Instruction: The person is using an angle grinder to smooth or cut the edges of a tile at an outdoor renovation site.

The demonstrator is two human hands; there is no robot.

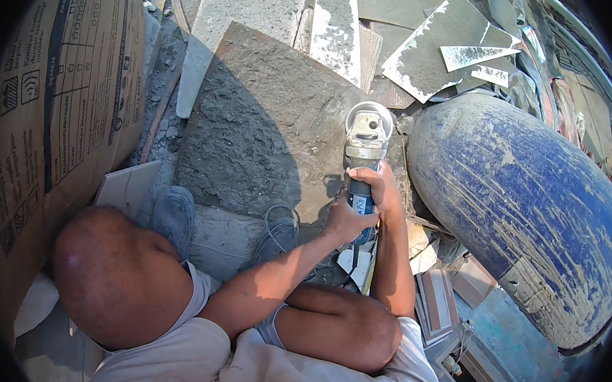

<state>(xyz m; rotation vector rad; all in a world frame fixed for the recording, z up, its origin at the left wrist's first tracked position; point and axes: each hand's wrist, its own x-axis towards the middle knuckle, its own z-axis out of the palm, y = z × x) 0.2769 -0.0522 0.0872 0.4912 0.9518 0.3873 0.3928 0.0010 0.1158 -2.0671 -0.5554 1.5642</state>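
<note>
An angle grinder (367, 133) with a metal head, a round guard and a blue body points away from me. My right hand (384, 188) wraps round its body just behind the metal head. Lower on the body, my left hand (347, 221) is closed round the grip from the left side. A dark cord (355, 257) trails from the rear end. The grinder's head is over the right edge of a large rough grey slab (247, 116), partly in shadow. Whether the disc touches anything I cannot tell.
A cement-caked blue drum (511, 205) lies at the right. A large brown paper sack (65, 89) stands at the left. Broken tile pieces (444, 48) are heaped at the back. My shoes (174, 217) are at the slab's near edge, beside a leaning tile (127, 187).
</note>
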